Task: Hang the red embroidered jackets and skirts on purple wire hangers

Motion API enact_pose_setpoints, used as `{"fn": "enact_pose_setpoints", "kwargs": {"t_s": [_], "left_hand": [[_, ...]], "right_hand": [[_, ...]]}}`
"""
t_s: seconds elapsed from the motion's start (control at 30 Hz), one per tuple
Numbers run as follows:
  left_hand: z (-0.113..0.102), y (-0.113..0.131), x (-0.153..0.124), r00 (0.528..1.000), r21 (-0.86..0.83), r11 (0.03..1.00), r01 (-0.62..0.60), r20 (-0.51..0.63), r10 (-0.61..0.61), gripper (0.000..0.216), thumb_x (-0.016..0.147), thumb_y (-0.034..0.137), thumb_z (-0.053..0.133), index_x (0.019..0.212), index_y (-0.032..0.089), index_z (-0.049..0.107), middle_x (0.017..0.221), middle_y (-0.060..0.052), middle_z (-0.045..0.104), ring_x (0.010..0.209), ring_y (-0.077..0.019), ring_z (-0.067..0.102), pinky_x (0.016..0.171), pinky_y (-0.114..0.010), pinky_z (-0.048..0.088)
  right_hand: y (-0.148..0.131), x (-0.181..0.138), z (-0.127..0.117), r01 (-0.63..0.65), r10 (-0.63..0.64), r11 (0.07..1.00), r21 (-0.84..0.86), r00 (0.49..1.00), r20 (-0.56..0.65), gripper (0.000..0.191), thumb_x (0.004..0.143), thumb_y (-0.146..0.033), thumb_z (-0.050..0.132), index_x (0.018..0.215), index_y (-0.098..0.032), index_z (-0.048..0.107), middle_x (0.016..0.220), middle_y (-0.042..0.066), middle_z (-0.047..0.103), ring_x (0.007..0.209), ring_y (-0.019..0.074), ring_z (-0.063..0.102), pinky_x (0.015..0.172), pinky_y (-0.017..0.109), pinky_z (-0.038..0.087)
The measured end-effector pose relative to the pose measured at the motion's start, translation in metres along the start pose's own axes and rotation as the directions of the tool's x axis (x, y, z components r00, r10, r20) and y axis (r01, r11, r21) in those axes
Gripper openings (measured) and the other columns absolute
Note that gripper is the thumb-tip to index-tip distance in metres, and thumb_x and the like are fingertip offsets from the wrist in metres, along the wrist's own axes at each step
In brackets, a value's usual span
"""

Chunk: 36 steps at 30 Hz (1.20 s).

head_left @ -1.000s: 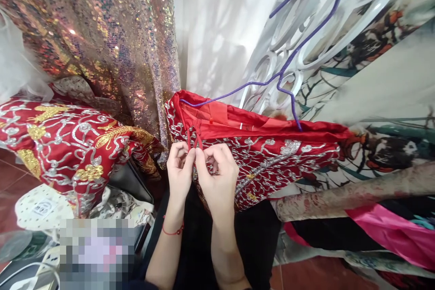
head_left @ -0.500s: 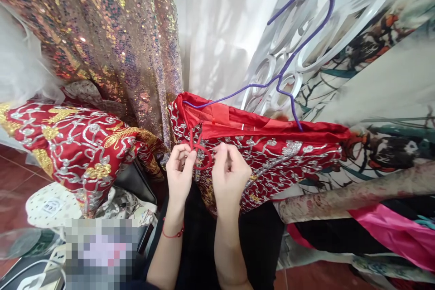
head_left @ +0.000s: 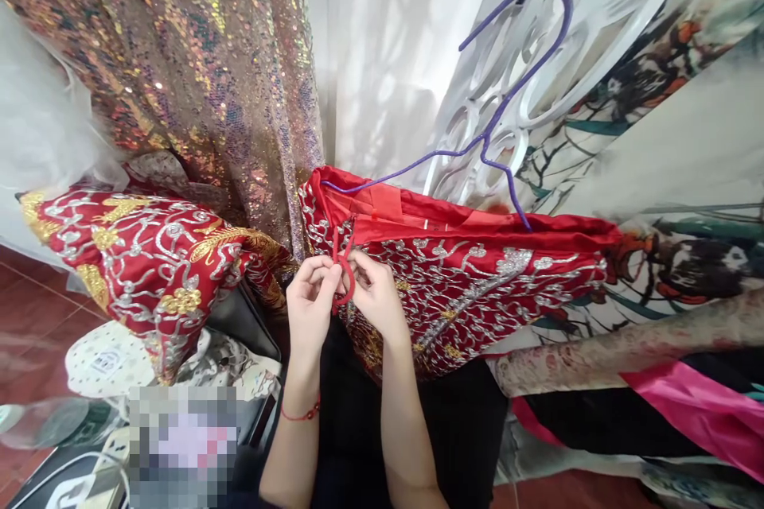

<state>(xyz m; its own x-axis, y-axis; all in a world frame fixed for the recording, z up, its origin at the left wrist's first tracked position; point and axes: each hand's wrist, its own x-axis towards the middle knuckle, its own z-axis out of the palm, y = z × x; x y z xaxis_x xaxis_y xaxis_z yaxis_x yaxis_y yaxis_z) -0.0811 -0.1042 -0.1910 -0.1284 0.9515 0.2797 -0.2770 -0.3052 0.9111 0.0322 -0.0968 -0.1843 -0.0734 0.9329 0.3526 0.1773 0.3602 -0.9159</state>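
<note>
A red embroidered skirt (head_left: pixel 477 278) with silver and gold patterns hangs from a purple wire hanger (head_left: pixel 411 165). Its red satin waistband (head_left: pixel 537 229) gapes at the left end, where a red cord (head_left: pixel 351 282) comes off it in a loop. My left hand (head_left: pixel 311 298) pinches the cord between thumb and fingertips. Close against it, my right hand (head_left: pixel 375 294) has its fingers closed at the loop's upper right side, also on the cord. The fingertips partly hide where the strands cross.
Another red embroidered garment (head_left: pixel 143 254) lies bunched at left over a dark chair. A sequined curtain-like cloth (head_left: pixel 239 95) hangs behind it. At right are white scrollwork (head_left: pixel 513 127), a patterned fabric roll (head_left: pixel 555 350) and pink cloth (head_left: pixel 692 406). A clear bottle (head_left: pixel 53 421) is at lower left.
My right hand has moved left from beside the loop to meet my left hand, and its fingers now grip the cord. The loop looks narrower. The view has shifted slightly.
</note>
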Motion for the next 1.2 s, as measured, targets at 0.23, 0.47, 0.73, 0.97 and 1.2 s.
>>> {"fn": "enact_pose_setpoints", "kwargs": {"t_s": [0.23,0.47,0.73,0.97,1.2], "left_hand": [[0.008,0.001,0.007,0.993,0.113,0.992,-0.061,-0.097,0.072,0.019,0.081,0.035,0.076,0.083,0.018,0.07,0.064,0.003,0.063,0.056,-0.0066,0.057,0.057,-0.017,0.046],[0.002,-0.009,0.013,0.992,0.248,0.962,-0.119,-0.009,0.125,0.017,0.088,0.036,0.068,0.091,0.019,0.071,0.086,-0.002,0.069,0.078,-0.0122,0.065,0.071,-0.022,0.052],[-0.011,-0.005,0.022,0.96,0.421,0.862,-0.282,0.125,0.253,0.017,0.086,0.03,0.073,0.1,0.02,0.07,0.102,-0.004,0.066,0.095,-0.0148,0.063,0.08,-0.025,0.049],[-0.015,0.004,0.028,0.954,0.428,0.857,-0.287,0.204,0.218,0.013,0.087,0.032,0.072,0.091,0.02,0.071,0.091,-0.001,0.071,0.085,-0.0136,0.065,0.082,-0.025,0.049],[-0.005,0.024,0.062,0.932,0.449,0.817,-0.36,0.22,0.29,0.017,0.095,0.033,0.062,0.089,0.019,0.07,0.079,0.001,0.069,0.072,-0.0108,0.062,0.07,-0.022,0.046]], "right_hand": [[0.01,-0.022,-0.018,-0.402,0.509,0.6,-0.692,0.859,-0.057,0.015,0.089,-0.018,0.057,0.085,-0.022,0.071,0.069,0.0,0.064,0.066,0.0146,0.058,0.063,0.025,0.035],[-0.003,-0.009,-0.015,-0.209,0.179,0.81,-0.548,0.978,-0.109,0.037,0.093,-0.025,0.055,0.13,-0.02,0.059,0.08,0.001,0.066,0.065,0.0145,0.058,0.066,0.026,0.043],[0.002,0.017,-0.005,0.148,-0.162,0.979,-0.14,0.982,-0.094,0.019,0.087,-0.019,0.054,0.102,-0.018,0.066,0.084,0.001,0.057,0.061,0.0089,0.047,0.056,0.021,0.042],[-0.007,0.013,-0.014,0.165,-0.203,0.962,-0.215,0.965,-0.167,0.004,0.086,-0.021,0.057,0.086,-0.02,0.061,0.089,0.001,0.058,0.061,0.0076,0.051,0.047,0.02,0.035],[-0.032,0.03,-0.028,0.187,-0.316,0.895,-0.405,0.907,-0.28,0.007,0.09,-0.021,0.054,0.087,-0.021,0.06,0.087,0.0,0.066,0.063,0.0096,0.053,0.053,0.022,0.04]]}}
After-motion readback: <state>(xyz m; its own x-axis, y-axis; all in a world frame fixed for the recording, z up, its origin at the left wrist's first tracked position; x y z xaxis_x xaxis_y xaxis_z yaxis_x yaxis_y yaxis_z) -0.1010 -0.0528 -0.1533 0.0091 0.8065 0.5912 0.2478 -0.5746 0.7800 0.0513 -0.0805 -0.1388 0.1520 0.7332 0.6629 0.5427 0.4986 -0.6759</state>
